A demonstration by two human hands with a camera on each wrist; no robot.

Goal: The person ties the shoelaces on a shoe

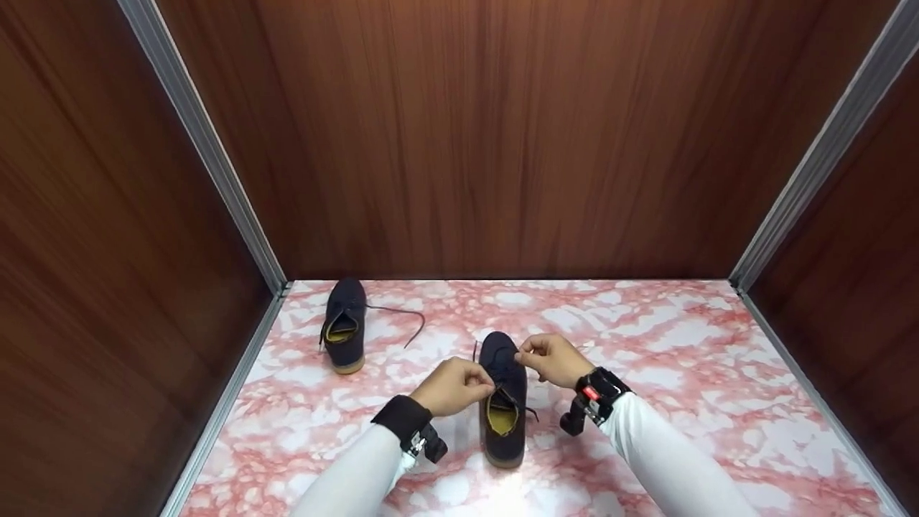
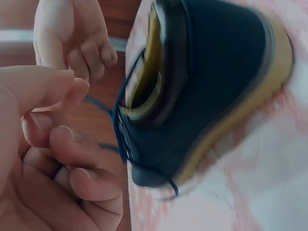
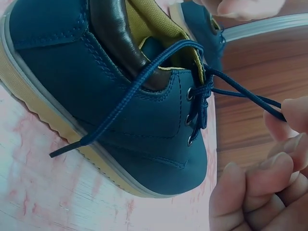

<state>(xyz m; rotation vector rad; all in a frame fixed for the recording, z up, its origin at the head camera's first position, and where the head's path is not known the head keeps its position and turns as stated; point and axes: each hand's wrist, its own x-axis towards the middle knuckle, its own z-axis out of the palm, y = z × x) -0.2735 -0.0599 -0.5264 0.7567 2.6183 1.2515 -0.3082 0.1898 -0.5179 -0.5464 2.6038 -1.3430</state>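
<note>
Shoelace (image 3: 115,110) pinched at fingertips by left hand (image 1: 451,388), right hand (image 1: 558,360); fingers curled.

Shoe (image 3: 154,118) matt; collar (image 3: 114,36) glossy, leather-like; lace (image 3: 129,97) braided cord; eyelets (image 3: 188,120) shiny metal.

Brown wood-grain panels (image 1: 459,143), grey metal edging (image 1: 206,143), pink-white marbled surface (image 1: 689,366).

The left hand (image 1: 454,388) and the right hand (image 1: 556,359) pinch the laces (image 1: 500,374) of a dark lace-up shoe (image 1: 515,383), the left beside its yellow-lined opening, the right nearer the toe. Farther off to the left, a matching shoe (image 1: 356,337) stands upright, its loose lace (image 1: 402,311) curving across the red-and-white marbled surface (image 1: 682,345), before wood-grain panels (image 1: 459,143).
</note>
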